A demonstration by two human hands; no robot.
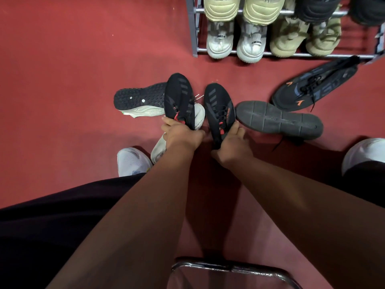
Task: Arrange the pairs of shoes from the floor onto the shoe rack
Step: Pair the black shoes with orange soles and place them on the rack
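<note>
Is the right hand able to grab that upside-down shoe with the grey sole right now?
Probably not yet: the right hand is full, holding a black shoe. The upside-down shoe lies just beside it, uncovered.

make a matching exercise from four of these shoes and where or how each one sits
Things:
1. black and red shoes
2. grey-soled shoe
3. white sneakers
4. dark shoe with orange marks

States:
A. on the shoe rack, lower tier
B. laces up on the floor by the rack
C. held, one in the left hand, one in the right hand
D. sole up on the floor

Pairs: 1-C, 2-D, 3-A, 4-B
</note>
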